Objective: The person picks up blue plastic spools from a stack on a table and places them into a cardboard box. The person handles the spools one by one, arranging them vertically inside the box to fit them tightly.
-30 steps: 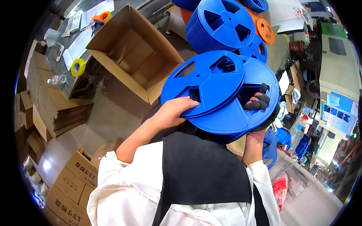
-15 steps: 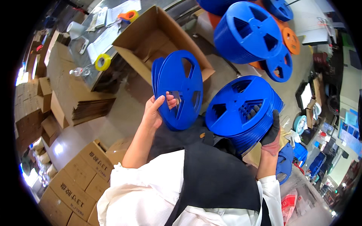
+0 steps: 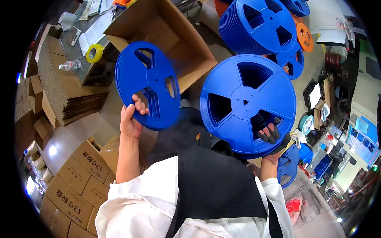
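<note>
My bare left hand [image 3: 133,121] is closed on the rim of a few thin blue plastic reels [image 3: 133,77], its fingers reaching into a cut-out. They are raised and tilted, just in front of an open cardboard box [image 3: 189,43]. On the right, my gloved right hand [image 3: 276,139] grips a thicker stack of blue reels [image 3: 222,81] at its lower right edge. Its fingertips come through an opening in the top reel, whose flat face is turned up. How many reels lie beneath is hidden.
Behind stands another tall pile of blue reels [image 3: 274,29], with an orange reel [image 3: 304,37] beside it. Yellow tape [image 3: 94,53] and a plastic bottle [image 3: 70,65] sit on the table at left. Flattened cardboard [image 3: 75,89] and closed cartons [image 3: 79,178] stand lower left.
My left hand has carried its reels leftward, and they face me more squarely. The right-hand stack has come up and tipped, showing its top face. The view has shifted slightly.
</note>
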### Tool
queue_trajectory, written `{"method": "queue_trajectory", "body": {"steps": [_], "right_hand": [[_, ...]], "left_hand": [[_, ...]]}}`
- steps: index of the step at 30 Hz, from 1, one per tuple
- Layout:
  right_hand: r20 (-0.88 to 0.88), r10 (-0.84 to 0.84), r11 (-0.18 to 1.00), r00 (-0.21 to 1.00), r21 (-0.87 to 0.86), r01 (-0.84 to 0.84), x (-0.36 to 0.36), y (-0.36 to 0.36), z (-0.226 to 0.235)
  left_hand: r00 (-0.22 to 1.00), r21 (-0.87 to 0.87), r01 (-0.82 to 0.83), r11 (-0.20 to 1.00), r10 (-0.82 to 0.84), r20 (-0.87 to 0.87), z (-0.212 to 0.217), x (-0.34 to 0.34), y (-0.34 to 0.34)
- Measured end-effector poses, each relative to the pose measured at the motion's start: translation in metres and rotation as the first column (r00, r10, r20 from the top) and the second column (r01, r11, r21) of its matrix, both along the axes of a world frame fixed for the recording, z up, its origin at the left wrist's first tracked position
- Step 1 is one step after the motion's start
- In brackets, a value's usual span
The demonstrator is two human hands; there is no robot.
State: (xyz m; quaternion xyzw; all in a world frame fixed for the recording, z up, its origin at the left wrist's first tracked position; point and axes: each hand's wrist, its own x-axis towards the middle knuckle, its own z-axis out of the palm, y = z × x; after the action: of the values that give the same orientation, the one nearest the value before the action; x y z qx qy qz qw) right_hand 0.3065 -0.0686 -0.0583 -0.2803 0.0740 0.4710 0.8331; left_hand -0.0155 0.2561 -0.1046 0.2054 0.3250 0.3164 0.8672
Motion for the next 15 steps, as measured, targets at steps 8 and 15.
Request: {"method": "queue_trajectory", "body": {"steps": [8,15], "right_hand": [[-0.077,-0.077,0.989,0.994,0.117,0.085,0.012,0.038,0.012],[-0.095,-0.086,0.986,0.992,0.133,0.098,0.011,0.045,0.010]], "left_hand": [[0.936,0.137,0.221,0.966,-0.171,-0.308,0.014,0.051,-0.001],[0.859,0.072,0.407,0.911,-0.355,-0.370,0.017,0.082,-0.024]]}}
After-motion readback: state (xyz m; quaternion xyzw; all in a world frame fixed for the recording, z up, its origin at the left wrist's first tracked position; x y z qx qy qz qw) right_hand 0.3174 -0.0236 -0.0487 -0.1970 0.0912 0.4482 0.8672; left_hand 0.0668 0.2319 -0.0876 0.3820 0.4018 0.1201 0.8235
